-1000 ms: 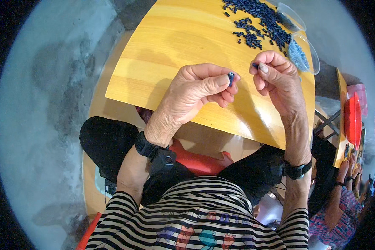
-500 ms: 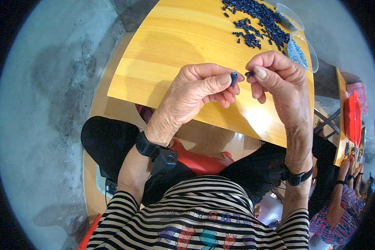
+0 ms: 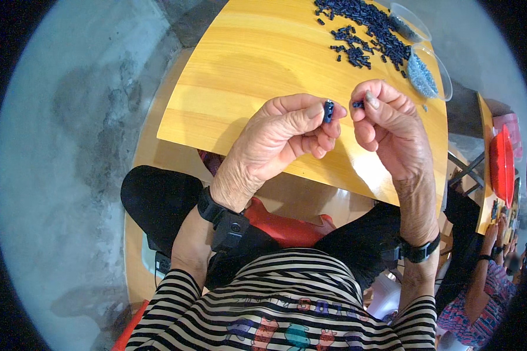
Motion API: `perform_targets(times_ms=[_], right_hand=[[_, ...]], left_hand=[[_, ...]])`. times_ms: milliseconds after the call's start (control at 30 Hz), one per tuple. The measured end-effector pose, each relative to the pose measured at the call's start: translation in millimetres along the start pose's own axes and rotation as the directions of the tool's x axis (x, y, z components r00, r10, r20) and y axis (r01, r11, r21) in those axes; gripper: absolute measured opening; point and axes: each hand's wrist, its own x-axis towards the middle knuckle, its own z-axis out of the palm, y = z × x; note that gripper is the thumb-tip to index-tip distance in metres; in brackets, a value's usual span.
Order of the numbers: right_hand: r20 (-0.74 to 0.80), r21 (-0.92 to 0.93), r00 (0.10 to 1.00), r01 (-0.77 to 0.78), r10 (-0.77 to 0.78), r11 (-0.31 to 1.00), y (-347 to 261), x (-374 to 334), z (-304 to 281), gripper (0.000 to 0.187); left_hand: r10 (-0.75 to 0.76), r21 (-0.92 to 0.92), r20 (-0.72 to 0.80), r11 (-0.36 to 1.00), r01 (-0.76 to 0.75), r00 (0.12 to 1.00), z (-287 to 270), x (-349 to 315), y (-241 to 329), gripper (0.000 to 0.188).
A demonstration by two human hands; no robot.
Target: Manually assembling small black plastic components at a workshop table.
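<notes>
Above the near edge of a yellow wood-grain table [image 3: 246, 58], two bare hands face each other—close, but with a narrow gap between them. From where I stand, the left hand [image 3: 281, 131] has its thumb and index finger closed on a small, dark blue, tube-like piece [image 3: 329, 111], held roughly upright with a pale glint at its top end; the other fingers curl loosely underneath. The right hand [image 3: 398, 123] pinches a smaller dark piece [image 3: 359, 105] between thumb and index finger (its exact shape is mostly hidden by the fingertips). The two pieces sit at nearly the same height, apart, both off the tabletop.

Beyond the hands, toward the table's far right corner, spreads a loose heap of small dark blue pieces [image 3: 386, 38]—dense at the back, scattered toward the front. Beside it, at the right edge, are a clear, shallow plastic container [image 3: 449, 88] with light blue bits [image 3: 421, 76] inside and, behind that, a second clear container [image 3: 425, 28] with darker contents.

The person wears a black-and-white striped top [image 3: 293, 275] and black straps on both wrists. Off to the right, a co-worker in a patterned top [image 3: 480, 307] sits by another table, where a bright red plastic basin [image 3: 502, 167] stands tilted.
</notes>
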Motion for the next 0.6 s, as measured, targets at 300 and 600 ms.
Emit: perform_targets(times_ms=[300, 600], right_hand=[[0.0, -0.014, 1.0, -0.003, 0.003, 1.0, 1, -4, 1, 0.016], [-0.1, -0.101, 0.992, 0.061, -0.071, 0.993, 5, -9, 14, 0.015]], left_hand=[[-0.001, 0.005, -0.02, 1.0, 0.001, 1.0, -1, 0, 0, 0.028], [0.062, 0.183, -0.115, 0.982, -0.04, 0.991, 7, 0, 1, 0.026]])
